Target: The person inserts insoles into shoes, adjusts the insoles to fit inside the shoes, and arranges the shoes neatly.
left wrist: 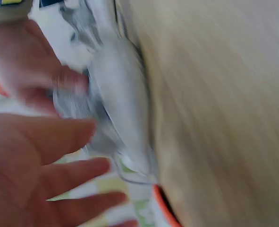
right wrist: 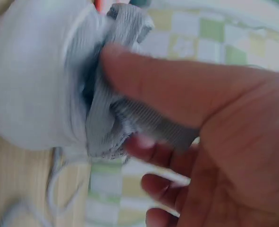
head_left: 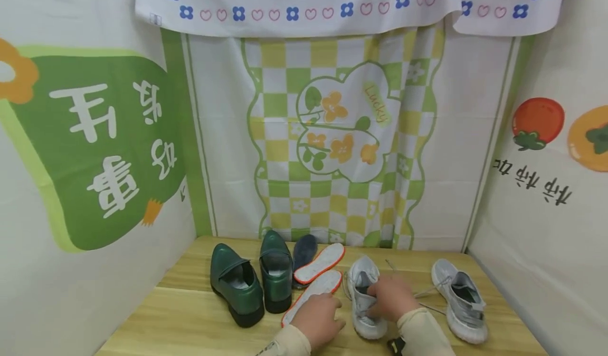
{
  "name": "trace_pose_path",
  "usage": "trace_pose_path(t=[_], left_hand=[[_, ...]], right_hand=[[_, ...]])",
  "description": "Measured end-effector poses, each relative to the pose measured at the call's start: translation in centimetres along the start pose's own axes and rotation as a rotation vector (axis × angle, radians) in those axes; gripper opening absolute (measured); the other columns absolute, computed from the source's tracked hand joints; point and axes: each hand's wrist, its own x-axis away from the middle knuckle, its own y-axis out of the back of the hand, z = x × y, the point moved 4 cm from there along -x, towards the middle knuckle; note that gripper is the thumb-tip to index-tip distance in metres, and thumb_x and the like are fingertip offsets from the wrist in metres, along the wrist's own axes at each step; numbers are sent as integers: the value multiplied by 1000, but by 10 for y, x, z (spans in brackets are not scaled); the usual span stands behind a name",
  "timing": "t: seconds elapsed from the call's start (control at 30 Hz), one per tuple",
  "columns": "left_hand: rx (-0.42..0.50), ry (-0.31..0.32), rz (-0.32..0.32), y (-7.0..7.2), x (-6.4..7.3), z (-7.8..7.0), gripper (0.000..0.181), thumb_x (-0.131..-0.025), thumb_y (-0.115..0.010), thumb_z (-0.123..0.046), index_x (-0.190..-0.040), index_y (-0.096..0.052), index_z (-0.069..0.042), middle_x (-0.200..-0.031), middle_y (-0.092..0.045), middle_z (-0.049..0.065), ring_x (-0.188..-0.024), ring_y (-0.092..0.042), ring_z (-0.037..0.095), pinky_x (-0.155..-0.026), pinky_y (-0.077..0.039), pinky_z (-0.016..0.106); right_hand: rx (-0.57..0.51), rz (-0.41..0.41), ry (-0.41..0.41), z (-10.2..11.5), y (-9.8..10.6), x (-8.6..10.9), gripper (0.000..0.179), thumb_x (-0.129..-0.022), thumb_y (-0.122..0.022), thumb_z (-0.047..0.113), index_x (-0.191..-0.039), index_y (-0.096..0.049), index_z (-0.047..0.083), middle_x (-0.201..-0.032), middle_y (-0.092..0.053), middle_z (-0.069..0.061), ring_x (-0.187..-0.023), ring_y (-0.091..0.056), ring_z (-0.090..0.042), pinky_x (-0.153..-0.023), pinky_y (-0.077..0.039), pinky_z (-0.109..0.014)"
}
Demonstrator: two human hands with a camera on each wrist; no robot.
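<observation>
A light grey sneaker (head_left: 369,326) stands on the wooden table, in front of me and slightly right. My right hand (head_left: 393,295) pinches the grey ribbed fabric (right wrist: 151,124) at its opening between thumb and fingers, with the thumb on the inner side. To the left of this sneaker, my left hand (head_left: 319,320) hovers with its fingers spread and nothing in them. Just beyond that hand lies a white insole (head_left: 315,288) with an orange rim. The left wrist view is blurred, showing the left fingers close to the sneaker's side.
A second grey sneaker (head_left: 467,308) stands at the right, with loose laces (head_left: 431,309) between the pair. Two dark green loafers (head_left: 239,292) stand at the left. Behind the near insole lie another white insole (head_left: 322,263) and a dark one (head_left: 305,249). Printed cloth (head_left: 223,134) hangs around the table.
</observation>
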Motion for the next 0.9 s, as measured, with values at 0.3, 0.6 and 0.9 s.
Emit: trace_pose_path(t=[0.3,0.6,0.9], left_hand=[[252,-100,38,11,-4,-16,95,-84,-92,-41,-162,-42,-19,-142,-67,-3,-126,-66,19,-97,-59,37],[-54,-173,177,23,2,-16,33,-70,-100,-39,-92,-78,-28,-81,-64,-17,-70,-57,-1,-65,-49,22],[-188,-173,149,32,8,-13,34,-56,-104,-36,-74,-77,-26,-74,-67,-14,-63,-60,3,-60,-50,23]], right_hand=[[-448,269,209,26,5,-1,19,-81,-86,9,-76,-71,18,-80,-65,12,-68,-49,-2,-63,-43,-26],[-466,440,144,44,18,7,20,-74,-80,0,-82,-75,18,-76,-63,13,-65,-43,-7,-62,-40,-27],[-360,443,58,74,17,15,29,-67,-85,0,-83,-77,23,-74,-65,13,-63,-48,-7,-61,-44,-27]])
